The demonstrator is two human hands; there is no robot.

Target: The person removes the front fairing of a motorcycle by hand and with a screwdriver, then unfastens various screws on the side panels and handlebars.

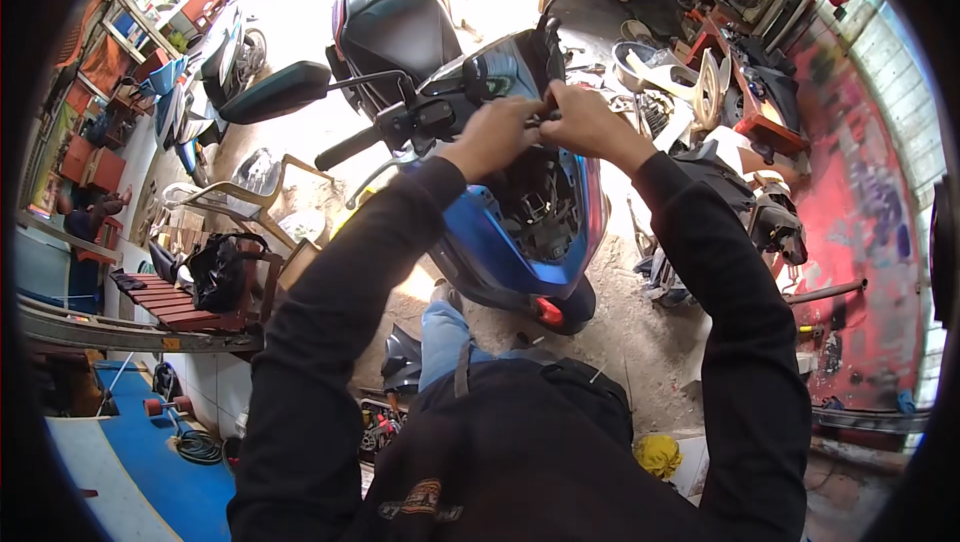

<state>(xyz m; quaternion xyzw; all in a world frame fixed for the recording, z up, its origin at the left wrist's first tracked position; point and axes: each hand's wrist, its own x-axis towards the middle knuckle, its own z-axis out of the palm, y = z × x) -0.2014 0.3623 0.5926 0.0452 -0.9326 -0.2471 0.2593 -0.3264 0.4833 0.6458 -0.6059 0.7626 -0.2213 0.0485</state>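
A blue motor scooter stands in front of me, its front fairing opened so that dark inner parts show. Both my hands meet over its handlebar area, just above that opening. My left hand has its fingers bent around something small and dark at the centre. Close against it, my right hand pinches at the same spot with thumb and fingers. What lies between the fingertips is too small and covered to name. Left of my hands are the black grip and a mirror; behind them is the black seat.
A wooden bench with a black bag stands at left, near a metal-framed chair. Scooter parts are piled at right beside a red wall. A yellow cloth lies near my right side. Other people sit farther off.
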